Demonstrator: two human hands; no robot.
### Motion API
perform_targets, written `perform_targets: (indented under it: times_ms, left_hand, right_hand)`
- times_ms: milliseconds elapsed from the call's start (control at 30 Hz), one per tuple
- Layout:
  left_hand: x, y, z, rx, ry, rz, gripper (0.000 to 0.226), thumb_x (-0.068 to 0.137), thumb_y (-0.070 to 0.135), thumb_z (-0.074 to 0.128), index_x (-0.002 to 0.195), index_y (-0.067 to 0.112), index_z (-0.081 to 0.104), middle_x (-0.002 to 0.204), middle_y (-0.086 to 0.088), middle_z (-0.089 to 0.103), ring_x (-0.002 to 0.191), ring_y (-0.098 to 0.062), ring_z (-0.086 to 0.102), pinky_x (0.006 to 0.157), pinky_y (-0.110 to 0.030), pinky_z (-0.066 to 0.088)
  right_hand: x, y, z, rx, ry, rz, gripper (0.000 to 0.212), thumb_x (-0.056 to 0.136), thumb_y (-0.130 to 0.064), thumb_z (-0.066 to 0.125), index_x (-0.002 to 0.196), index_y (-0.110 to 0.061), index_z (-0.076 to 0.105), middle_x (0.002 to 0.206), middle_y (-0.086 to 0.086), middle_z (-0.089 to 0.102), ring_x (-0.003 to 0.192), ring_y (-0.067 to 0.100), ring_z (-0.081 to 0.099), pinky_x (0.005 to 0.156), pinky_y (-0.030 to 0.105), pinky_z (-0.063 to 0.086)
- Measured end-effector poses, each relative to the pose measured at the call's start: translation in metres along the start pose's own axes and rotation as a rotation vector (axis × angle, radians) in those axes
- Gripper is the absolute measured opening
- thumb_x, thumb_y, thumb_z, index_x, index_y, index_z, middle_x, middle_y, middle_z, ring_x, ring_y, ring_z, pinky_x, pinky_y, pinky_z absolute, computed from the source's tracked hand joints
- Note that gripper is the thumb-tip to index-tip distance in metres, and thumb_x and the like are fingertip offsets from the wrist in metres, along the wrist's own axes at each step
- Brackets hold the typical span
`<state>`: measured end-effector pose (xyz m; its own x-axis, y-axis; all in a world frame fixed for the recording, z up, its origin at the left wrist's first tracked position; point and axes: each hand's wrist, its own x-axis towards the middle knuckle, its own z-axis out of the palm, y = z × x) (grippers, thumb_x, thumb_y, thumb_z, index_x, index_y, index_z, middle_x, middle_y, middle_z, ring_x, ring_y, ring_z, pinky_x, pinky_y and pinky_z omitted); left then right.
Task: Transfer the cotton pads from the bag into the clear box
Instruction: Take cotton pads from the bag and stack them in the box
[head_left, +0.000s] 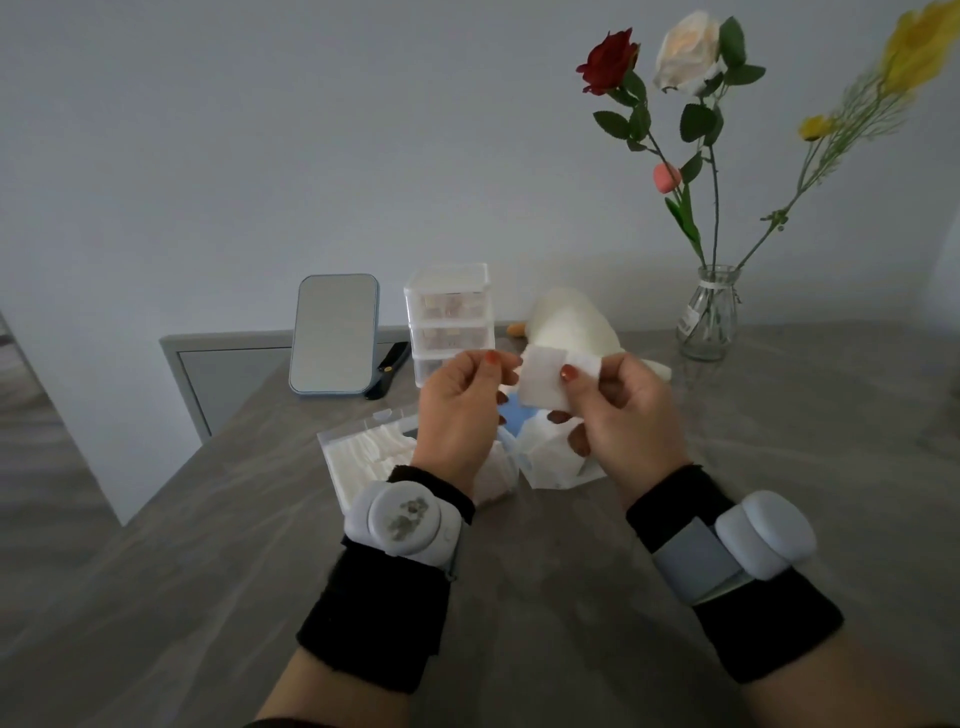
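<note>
Many pads are already stacked in the box (328, 453) on the desk (519, 597), and the bag (545, 460) beside it looks not yet emptied, so the task is judged partly done. A thin, white, square pad (537, 382) is held above both, clamped in the grip of the right hand (618, 415). Whether it is also pinched by the left hand (462, 410) cannot be told.

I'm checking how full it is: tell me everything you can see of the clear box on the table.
The clear box is a low, flat container of see-through plastic, lying on the grey table left of the bag. Its lid looks open and tilted back, with a small tab at the far edge. Rows of white cotton pads fill the visible part. The left hand, raised in front, hides its right end; no hand visibly touches it.
</note>
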<state>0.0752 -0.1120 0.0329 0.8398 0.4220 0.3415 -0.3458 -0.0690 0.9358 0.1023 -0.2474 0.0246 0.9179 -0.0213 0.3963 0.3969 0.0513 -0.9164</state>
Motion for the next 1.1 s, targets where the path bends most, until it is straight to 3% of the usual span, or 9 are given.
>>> perform_targets:
  times_ms: [100,233,300,367,567,700,800,967,1100]
  left_hand:
    - [0.012,0.004,-0.020,-0.015,0.109,0.005,0.027,0.100,0.014,0.046,0.089,0.010,0.070,0.081,-0.001,0.068,0.066,-0.006,0.056,0.059,-0.021,0.046]
    - [0.021,0.004,-0.040,0.027,0.187,0.049,0.028,0.100,0.015,0.045,0.088,0.008,0.069,0.085,-0.008,0.069,0.071,-0.009,0.058,0.061,-0.019,0.045]
    - [0.022,0.001,-0.043,0.104,0.194,0.063,0.026,0.099,0.016,0.048,0.086,0.010,0.069,0.087,-0.008,0.070,0.074,-0.010,0.059,0.066,-0.021,0.045]
    - [0.022,-0.002,-0.044,0.209,0.184,0.088,0.023,0.097,0.017,0.050,0.086,0.010,0.068,0.086,-0.006,0.071,0.078,-0.013,0.061,0.072,-0.027,0.049]
    - [0.023,-0.003,-0.048,0.540,-0.047,0.145,0.016,0.088,0.021,0.054,0.086,0.020,0.070,0.084,0.007,0.071,0.085,-0.011,0.065,0.080,-0.034,0.054]
    - [0.029,0.001,-0.047,0.641,-0.226,0.045,0.020,0.084,0.017,0.053,0.084,0.022,0.072,0.093,0.004,0.071,0.093,-0.013,0.063,0.090,-0.036,0.051]
    - [0.045,0.005,-0.040,0.724,-0.395,-0.077,0.021,0.092,0.012,0.052,0.085,0.015,0.072,0.095,-0.001,0.067,0.093,-0.017,0.059,0.093,-0.039,0.048]
    - [0.064,0.001,-0.034,0.432,-0.468,-0.330,0.020,0.098,0.014,0.050,0.098,0.002,0.066,0.091,-0.013,0.069,0.088,-0.024,0.066,0.095,-0.044,0.052]
    - [0.069,-0.003,-0.036,0.424,-0.448,-0.374,0.064,0.102,0.048,0.033,0.101,-0.007,0.064,0.087,-0.016,0.069,0.082,-0.022,0.067,0.089,-0.041,0.053]
  right_hand:
    - [0.007,-0.005,-0.001,-0.082,0.049,-0.051,0.020,0.091,-0.026,0.066,0.093,-0.006,0.062,0.066,0.007,0.068,0.047,0.011,0.061,0.047,0.025,0.045]
    - [0.027,-0.022,0.010,-0.380,-0.066,-0.169,0.017,0.089,-0.025,0.067,0.089,-0.008,0.065,0.073,0.006,0.068,0.053,0.014,0.064,0.046,0.025,0.052]
    - [0.040,-0.031,0.022,-0.484,-0.112,-0.229,0.013,0.085,-0.023,0.069,0.082,-0.011,0.065,0.073,0.002,0.068,0.061,0.019,0.067,0.058,0.035,0.058]
    - [0.050,-0.037,0.034,-0.575,-0.163,-0.249,0.012,0.083,-0.021,0.070,0.078,-0.012,0.066,0.072,0.000,0.066,0.068,0.021,0.066,0.063,0.032,0.054]
    - [0.053,-0.030,0.049,-0.758,-0.179,-0.199,0.020,0.078,-0.016,0.068,0.076,0.003,0.064,0.069,0.013,0.063,0.060,0.020,0.053,0.053,0.024,0.042]
    - [0.054,-0.030,0.044,-0.780,-0.225,-0.119,0.029,0.081,-0.019,0.065,0.058,-0.009,0.052,0.056,0.003,0.053,0.056,0.022,0.060,0.048,0.022,0.038]
    - [0.054,-0.031,0.043,-0.768,-0.338,0.023,0.012,0.087,-0.017,0.057,0.078,-0.009,0.059,0.064,0.005,0.063,0.045,0.011,0.063,0.038,0.016,0.037]
    - [0.055,-0.024,0.038,-0.759,-0.482,0.179,0.020,0.092,-0.016,0.048,0.097,-0.003,0.063,0.061,0.006,0.070,0.041,0.010,0.061,0.038,0.017,0.040]
    - [0.057,-0.023,0.036,-0.721,-0.560,0.272,0.022,0.095,-0.011,0.044,0.097,0.003,0.061,0.078,0.015,0.074,0.063,0.026,0.072,0.043,0.020,0.047]
